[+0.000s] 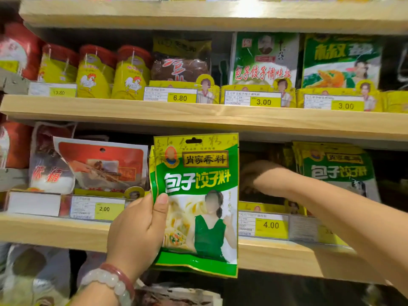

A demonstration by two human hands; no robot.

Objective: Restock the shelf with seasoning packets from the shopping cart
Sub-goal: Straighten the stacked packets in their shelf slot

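Note:
My left hand (136,230) grips a small stack of green and yellow seasoning packets (198,195) by the left edge, thumb on the front, upright in front of the middle shelf (55,230). My right hand (256,175) reaches into that shelf's dark gap behind the held packets; it is blurred and partly hidden, so its fingers cannot be read. More packets of the same kind (335,171) stand on the shelf to the right of that hand, above the 4.00 price tag (271,225).
Red and white packets (92,168) lie to the left on the same shelf. The upper shelf (198,115) carries yellow chicken-powder canisters (130,74) and green seasoning packets (262,60). Bagged goods (176,294) lie below.

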